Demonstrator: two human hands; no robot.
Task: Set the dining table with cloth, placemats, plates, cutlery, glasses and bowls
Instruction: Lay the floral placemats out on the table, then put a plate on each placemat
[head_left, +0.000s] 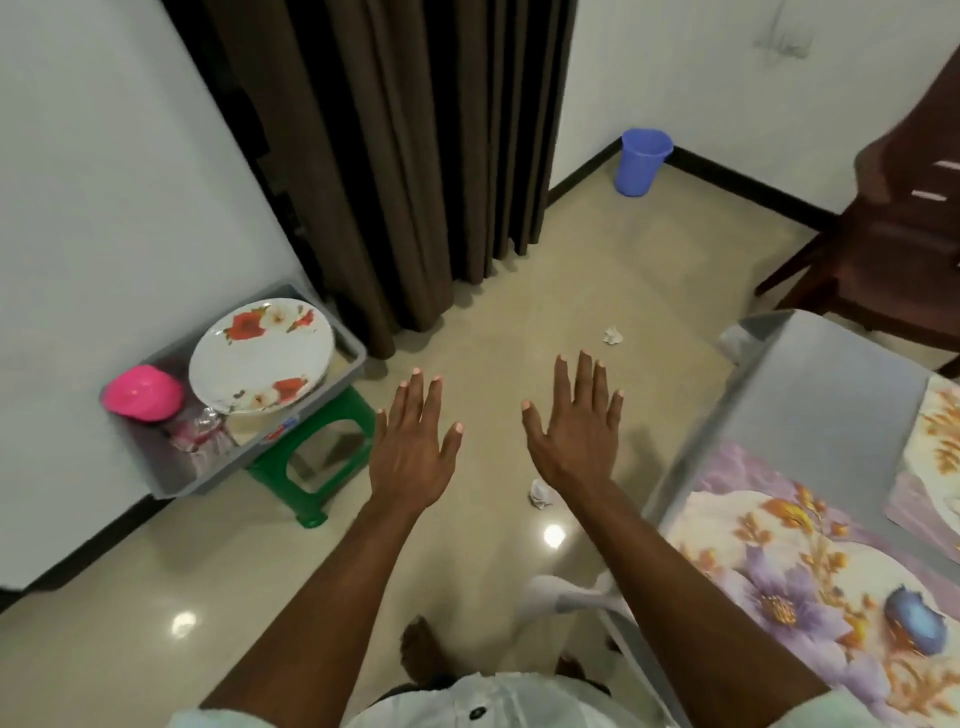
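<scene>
I see both hands held out over the floor, fingers straight and slightly spread, gripping nothing: left hand (413, 447), right hand (574, 431), palms down, fingertips pointing away from me. Beyond my left hand a grey tub (332, 384) sits on a green stool (317, 467) against the wall. In it a stack of floral plates (262, 356) leans tilted, face up, beside a pink bowl (143, 392) upturned at the tub's left end. At my right, the table (810, 410) carries a grey cloth, with floral placemats (795, 587) lying flat along its near edge.
</scene>
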